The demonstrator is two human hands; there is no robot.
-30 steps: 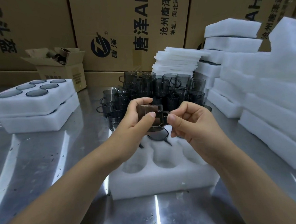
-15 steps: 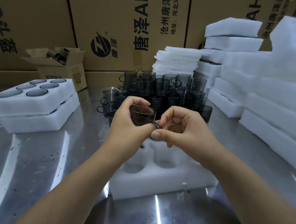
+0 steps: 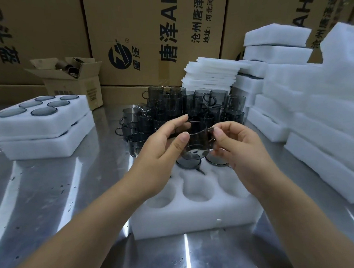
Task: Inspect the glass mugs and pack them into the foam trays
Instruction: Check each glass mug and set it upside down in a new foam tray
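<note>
I hold one smoky grey glass mug (image 3: 197, 141) in the air above the white foam tray (image 3: 194, 212) in front of me. My left hand (image 3: 162, 147) grips the mug's body between thumb and fingers. My right hand (image 3: 234, 145) pinches its handle on the right side. The mug is tilted, its base toward me. Two mugs (image 3: 189, 164) sit in the tray's far pockets, partly hidden by my hands. The near pockets are open holes. A cluster of loose grey mugs (image 3: 183, 107) stands behind the tray.
Two stacked foam trays (image 3: 40, 128) holding mugs lie at the left. Piles of foam trays (image 3: 314, 106) and thin foam sheets (image 3: 209, 72) fill the right and back. A small open carton (image 3: 73, 82) and big cardboard boxes (image 3: 156, 32) stand behind. The table is shiny steel (image 3: 52, 201).
The mug has been turned in my hands from mouth facing me to base facing me and moved slightly right. My right hand shifted from beside my left thumb to the handle.
</note>
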